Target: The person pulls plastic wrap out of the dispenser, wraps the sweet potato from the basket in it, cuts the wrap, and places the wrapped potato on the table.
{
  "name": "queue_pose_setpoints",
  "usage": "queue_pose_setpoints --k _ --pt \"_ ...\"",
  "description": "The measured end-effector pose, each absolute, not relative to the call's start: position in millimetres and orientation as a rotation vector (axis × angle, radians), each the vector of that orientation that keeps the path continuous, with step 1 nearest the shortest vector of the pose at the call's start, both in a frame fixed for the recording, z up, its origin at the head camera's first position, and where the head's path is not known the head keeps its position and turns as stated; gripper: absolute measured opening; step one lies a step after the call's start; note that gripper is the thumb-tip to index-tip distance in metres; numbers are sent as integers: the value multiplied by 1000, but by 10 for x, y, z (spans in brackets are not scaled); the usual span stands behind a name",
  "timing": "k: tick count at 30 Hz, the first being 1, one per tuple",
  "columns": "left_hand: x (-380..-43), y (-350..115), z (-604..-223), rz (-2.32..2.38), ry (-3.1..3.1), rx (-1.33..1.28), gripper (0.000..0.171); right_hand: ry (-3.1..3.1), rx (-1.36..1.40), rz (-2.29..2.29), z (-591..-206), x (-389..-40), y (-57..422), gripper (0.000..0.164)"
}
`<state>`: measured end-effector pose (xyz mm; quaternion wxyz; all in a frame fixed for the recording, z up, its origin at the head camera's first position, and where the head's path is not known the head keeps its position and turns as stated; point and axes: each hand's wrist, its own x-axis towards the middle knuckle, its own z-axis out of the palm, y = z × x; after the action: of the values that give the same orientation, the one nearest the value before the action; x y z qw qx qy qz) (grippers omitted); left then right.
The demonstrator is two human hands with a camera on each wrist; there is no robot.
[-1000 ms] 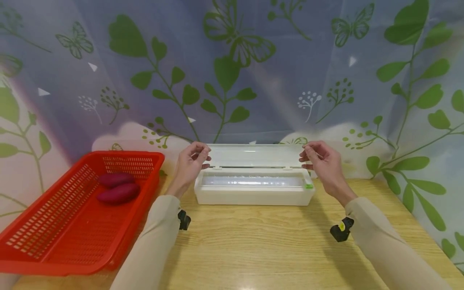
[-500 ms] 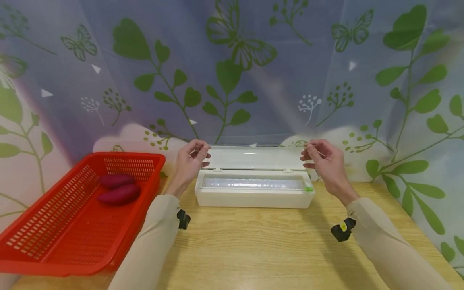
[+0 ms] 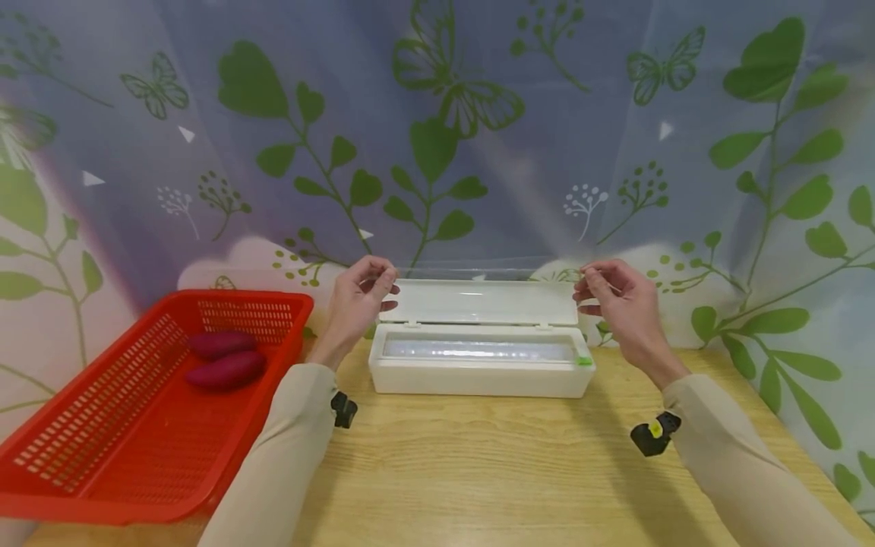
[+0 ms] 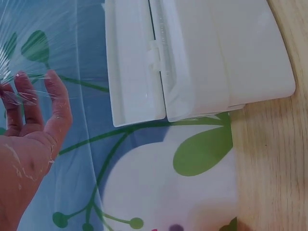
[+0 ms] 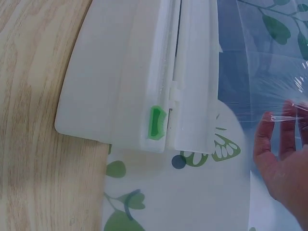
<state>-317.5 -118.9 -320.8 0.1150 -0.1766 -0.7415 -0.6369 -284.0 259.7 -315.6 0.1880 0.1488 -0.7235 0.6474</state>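
Clear cling film [image 5: 284, 84] stretches between my two hands, pleated and shiny near the fingers in both wrist views. Its left end is pinched by my left hand [image 3: 361, 304], its right end by my right hand [image 3: 623, 308]. Below and between the hands, a white cling film dispenser [image 3: 478, 381] lies lengthwise on the table. Its lid [image 3: 478, 302] is hinged up at the back, and a clear roll [image 3: 478, 349] shows inside. A green slide cutter [image 3: 584, 361] sits at the dispenser's right end. In the head view the film is barely visible.
A red plastic basket [image 3: 102, 511] stands on the left of the wooden table [image 3: 472, 471], with two purple sweet potatoes [image 3: 225, 369] inside. Behind the dispenser hangs a leaf-patterned cloth [image 3: 519, 190], close to the raised lid.
Both hands have risen slightly relative to the dispenser, the right one also shifting a little right. A faint film edge now shows above the lid. The whole view has tilted up slightly.
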Motion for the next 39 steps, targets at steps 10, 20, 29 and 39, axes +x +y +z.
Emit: queue_pose_setpoints --k 10,20,29,39 --pt "-3154 -1165 -3116 -1851 -2143 -520 19 -2038 429 1760 -3081 -2802 2595 18" --pt "-3120 -1187 -3058 -1830 -2147 -556 21 -2036 431 1731 -3008 -2770 2584 15" --pt "-3089 -1222 -2995 -1832 -2153 -609 20 -2038 440 1800 -2930 -2746 2583 18" --pt "-3066 -1280 -2938 -1822 -2190 -616 19 -2080 472 1834 -2862 -2738 2574 26"
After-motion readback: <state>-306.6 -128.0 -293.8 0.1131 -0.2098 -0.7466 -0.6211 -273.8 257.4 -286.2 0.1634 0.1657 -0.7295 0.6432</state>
